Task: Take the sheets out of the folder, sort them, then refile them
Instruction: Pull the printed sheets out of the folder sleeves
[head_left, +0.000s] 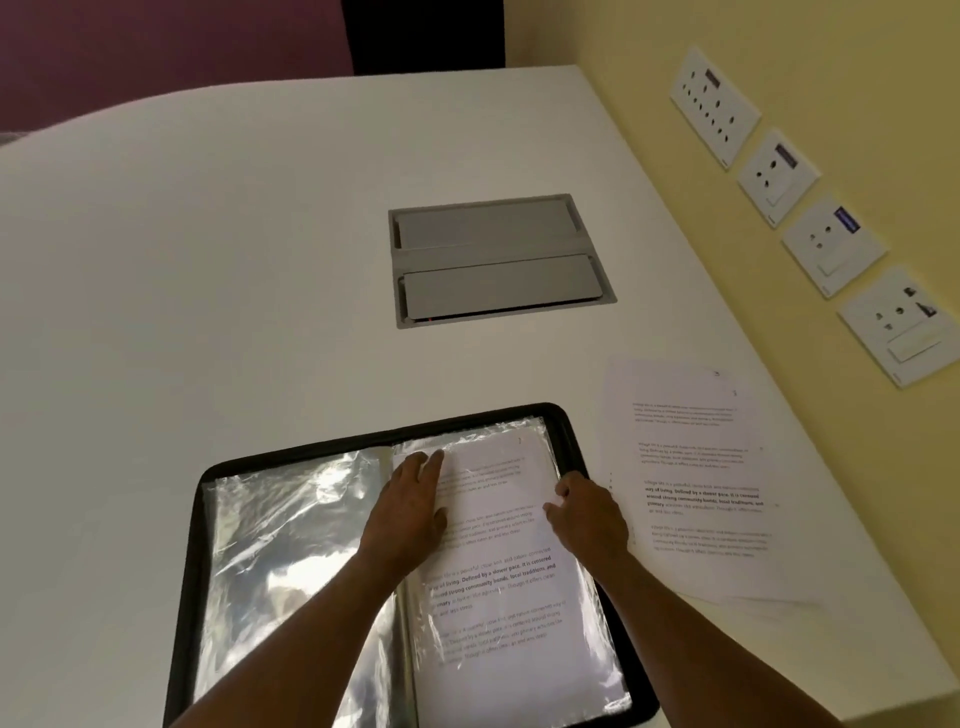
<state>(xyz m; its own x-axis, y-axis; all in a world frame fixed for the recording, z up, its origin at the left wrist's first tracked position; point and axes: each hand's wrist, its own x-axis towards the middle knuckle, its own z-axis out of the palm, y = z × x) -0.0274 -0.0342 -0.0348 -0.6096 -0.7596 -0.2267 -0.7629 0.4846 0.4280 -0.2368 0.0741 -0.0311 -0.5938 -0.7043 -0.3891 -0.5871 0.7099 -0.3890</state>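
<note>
We have the folder (291, 545) open at the table's near edge. Our left hand (410, 504) presses flat, fingers together, on the sleeve; our right hand (587, 512) pinches the sheet (498, 571), mid-removal or refiling. Next, probably, slide it cleanly. Loose sheets (696, 483) lie right.

Bare table (208, 260) left and ahead, loose sheets (696, 483) right, wall (779, 41) seemingly close beyond

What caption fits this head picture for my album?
Both hands, left and right, work a sheet in the open folder; loose sheets lie beside it.
</note>
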